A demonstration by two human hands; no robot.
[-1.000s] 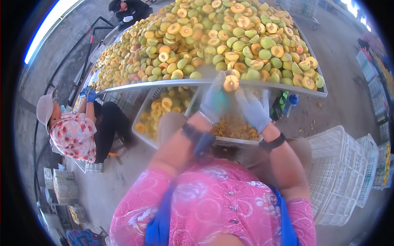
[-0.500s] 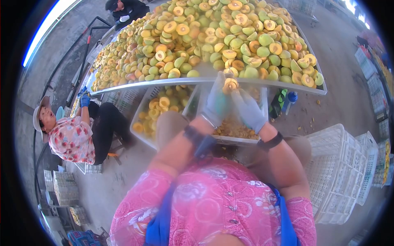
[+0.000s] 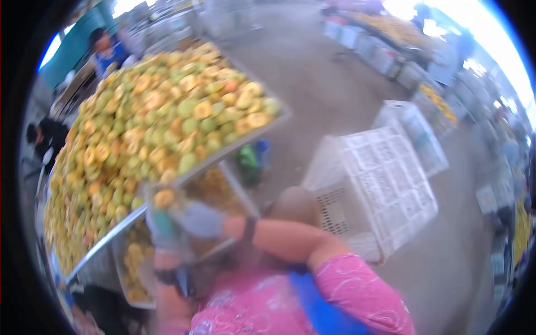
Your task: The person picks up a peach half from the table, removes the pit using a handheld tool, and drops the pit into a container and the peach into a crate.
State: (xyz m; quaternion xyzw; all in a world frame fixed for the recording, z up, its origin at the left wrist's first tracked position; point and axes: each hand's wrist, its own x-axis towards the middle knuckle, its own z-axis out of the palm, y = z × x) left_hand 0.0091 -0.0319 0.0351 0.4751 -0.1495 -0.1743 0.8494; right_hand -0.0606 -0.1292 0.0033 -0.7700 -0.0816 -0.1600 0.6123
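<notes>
In my gloved left hand [image 3: 162,228] is a halved peach-like fruit [image 3: 164,198], its orange cut side showing. Close beside it is my gloved right hand [image 3: 202,219], its fingers pointing at the fruit but smeared by motion; whether they grip anything I cannot make out. Both hands are just off the front edge of a metal-rimmed table [image 3: 120,226]. On that table lies a big heap of green and yellow fruit [image 3: 151,120], many pieces cut in half. Below my hands is a crate [image 3: 245,202] with brownish bits in it.
Another crate [image 3: 134,268] with yellow fruit halves stands under the table at the left. White plastic crates [image 3: 385,184] stand on the floor to my right. Two people, one in a blue apron [image 3: 111,58] and one in dark clothes [image 3: 51,137], are beyond the table.
My view has swung to the right, so the table and my hands now appear further left and tilted. The fruit half is still at my left hand.
</notes>
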